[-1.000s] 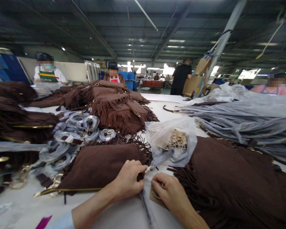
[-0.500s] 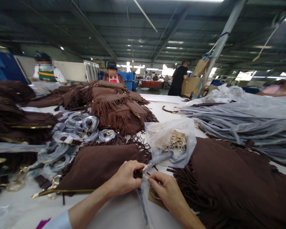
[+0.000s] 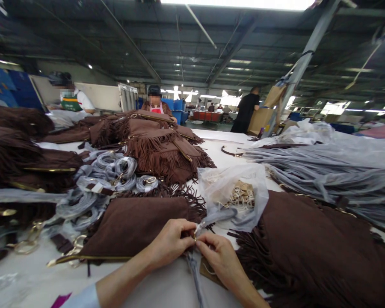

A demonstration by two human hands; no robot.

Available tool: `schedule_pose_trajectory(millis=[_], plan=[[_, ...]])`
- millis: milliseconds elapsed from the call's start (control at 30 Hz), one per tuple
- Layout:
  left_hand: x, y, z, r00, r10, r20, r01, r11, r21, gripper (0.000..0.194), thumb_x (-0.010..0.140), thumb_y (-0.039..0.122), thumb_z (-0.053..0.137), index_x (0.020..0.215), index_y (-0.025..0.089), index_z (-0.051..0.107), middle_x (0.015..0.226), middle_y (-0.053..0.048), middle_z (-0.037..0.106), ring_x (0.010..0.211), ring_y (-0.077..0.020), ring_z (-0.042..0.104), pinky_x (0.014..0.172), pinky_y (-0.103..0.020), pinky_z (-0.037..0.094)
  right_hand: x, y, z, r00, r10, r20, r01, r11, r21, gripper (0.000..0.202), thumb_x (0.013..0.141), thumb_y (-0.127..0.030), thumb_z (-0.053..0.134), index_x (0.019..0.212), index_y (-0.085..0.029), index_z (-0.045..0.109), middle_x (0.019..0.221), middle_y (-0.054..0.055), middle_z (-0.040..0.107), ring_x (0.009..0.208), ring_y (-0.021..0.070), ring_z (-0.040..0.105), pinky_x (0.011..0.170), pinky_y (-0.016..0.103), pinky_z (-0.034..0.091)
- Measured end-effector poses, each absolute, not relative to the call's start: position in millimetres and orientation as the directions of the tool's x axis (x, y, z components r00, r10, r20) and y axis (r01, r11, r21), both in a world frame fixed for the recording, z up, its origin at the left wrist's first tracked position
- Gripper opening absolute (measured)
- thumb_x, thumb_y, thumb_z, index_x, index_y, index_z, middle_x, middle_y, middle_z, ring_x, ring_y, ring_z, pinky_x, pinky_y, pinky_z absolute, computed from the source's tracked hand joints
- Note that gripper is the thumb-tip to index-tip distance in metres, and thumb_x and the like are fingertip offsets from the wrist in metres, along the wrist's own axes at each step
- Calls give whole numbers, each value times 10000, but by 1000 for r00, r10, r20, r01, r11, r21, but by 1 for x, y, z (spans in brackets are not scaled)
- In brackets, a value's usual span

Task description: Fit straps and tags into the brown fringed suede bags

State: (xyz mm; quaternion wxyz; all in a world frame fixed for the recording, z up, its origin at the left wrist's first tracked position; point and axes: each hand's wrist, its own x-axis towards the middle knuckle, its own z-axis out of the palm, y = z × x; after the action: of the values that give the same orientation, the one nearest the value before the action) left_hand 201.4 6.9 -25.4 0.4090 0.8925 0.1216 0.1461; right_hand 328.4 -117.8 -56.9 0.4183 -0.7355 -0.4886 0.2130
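The strap (image 3: pixel 194 278) in hand is slim and grey-looking through its cloudy plastic sleeve, with a small gold-coloured metal fitting (image 3: pixel 195 235) where the fingers meet. It lies at the near side of the clear plastic bag (image 3: pixel 213 184), its lower part running away from that bag toward the wearer. The left hand (image 3: pixel 171 241) grips the strap by the fitting, thumb against curled forefinger; the right hand (image 3: pixel 220 256) is closed in a fingertip pinch at the same spot, on the thin white string of a tag (image 3: pixel 205 268) — its exact hold is too small to make out. That tag, stiff brown card, sits partly under the right hand, nearer the wearer than the plastic bag.

Counted, there is one strap between the hands, one tag beneath, and one single coil (image 3: pixel 147 183) left of the plastic bag, beside a cluster of coils (image 3: pixel 105 164) too tangled to number. More tags (image 3: pixel 244 188) crowd inside the plastic bag, their strings looped over one another.

One dark brown pouch (image 3: pixel 141 218) lies left of the plastic bag — matte, suede-like, fringed, edged with a gold zip. Brown fringed material (image 3: pixel 311 231) spreads to its right; beyond that, long sleeved straps (image 3: pixel 314 167) form a rippled grey heap.
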Motion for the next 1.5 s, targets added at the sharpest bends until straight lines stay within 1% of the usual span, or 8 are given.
schedule_pose_trajectory(millis=[200,367,633,800,933,1133,1267,1500], plan=[[202,4,-32,896,377,237,160,-769,619,258,765,40,486,875,186,668,763,-21,626,770,-181,555,701,-256,371,328,-117,-59,409,908,86,541,-165,-824,243,815,-332,509,675,-198,655,661,4,632,675,193,570,615,266,368],[196,13,-22,839,443,315,146,-742,655,201,812,49,413,935,176,510,749,-8,545,734,-175,527,682,-263,386,331,-122,-57,378,926,-13,329,-148,-933,173,741,-318,574,827,-182,639,646,-28,557,567,141,487,516,229,331],[190,5,10,773,407,487,-54,-721,690,175,851,65,414,944,191,492,804,3,549,778,-147,531,745,-244,400,323,-121,-35,429,870,242,459,21,-888,239,897,-379,498,897,-200,656,624,-40,511,499,130,466,515,240,359],[193,-1,9,782,416,464,-85,-667,740,193,832,64,434,959,186,511,776,11,559,743,-138,534,727,-239,407,317,-115,-32,358,855,374,556,127,-821,219,874,-277,546,678,-206,611,710,-12,555,676,155,522,623,236,369],[195,6,-2,762,515,393,-100,-506,857,274,826,105,444,1079,174,522,837,-6,610,765,-143,571,719,-241,432,319,-116,-34,411,835,365,543,97,-834,255,879,-325,543,659,-205,591,661,-27,523,645,153,483,606,239,343],[198,8,-20,842,502,197,104,-510,854,177,660,106,556,777,146,682,762,-8,603,696,-144,542,611,-222,398,326,-115,-42,506,816,279,465,14,-885,288,849,-410,563,652,-201,583,623,-37,500,622,158,467,582,240,338],[203,-2,-21,820,541,186,147,-513,846,94,683,189,633,701,150,717,693,-3,624,685,-148,557,619,-226,384,327,-115,-44,504,810,301,483,24,-875,287,853,-400,556,648,-200,580,636,-34,518,636,161,482,595,242,343],[205,-3,-24,808,537,241,143,-577,804,178,710,132,520,662,149,690,671,-12,637,659,-147,562,612,-224,378,325,-115,-42,503,807,309,541,-15,-841,291,869,-392,538,646,-205,551,624,-34,492,624,164,483,586,250,341]])
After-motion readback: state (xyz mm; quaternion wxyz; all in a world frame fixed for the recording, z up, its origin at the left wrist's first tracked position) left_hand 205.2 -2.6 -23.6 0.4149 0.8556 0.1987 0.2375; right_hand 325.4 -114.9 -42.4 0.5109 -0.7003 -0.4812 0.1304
